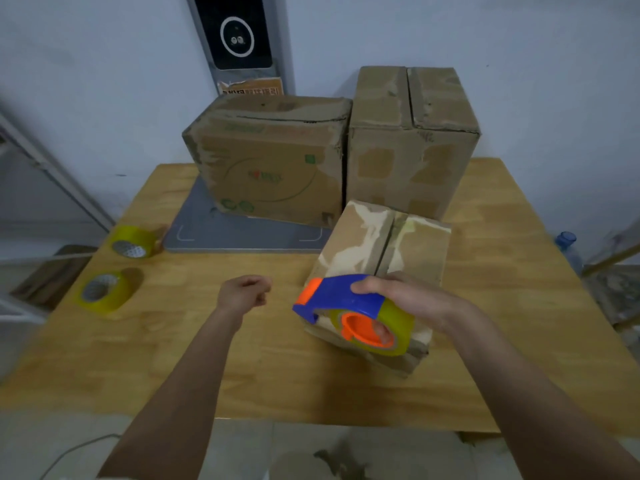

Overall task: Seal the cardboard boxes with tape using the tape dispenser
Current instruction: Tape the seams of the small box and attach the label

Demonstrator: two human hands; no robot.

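Tape dispenser (349, 313) fronts small box (381, 258).

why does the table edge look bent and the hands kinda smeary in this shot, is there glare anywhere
Head view: wide-angle lens bows the table edges and the wall lines outward; whole frame is soft, with light smear on the left hand and the right hand holding the tape dispenser; lighting is dim and even, shadows faint beside the spare tape rolls; no strong glare.

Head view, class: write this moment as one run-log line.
right hand: grips tape dispenser over small cardboard box | left hand: curled, empty | box seam: untaped | spare tape rolls: table's left
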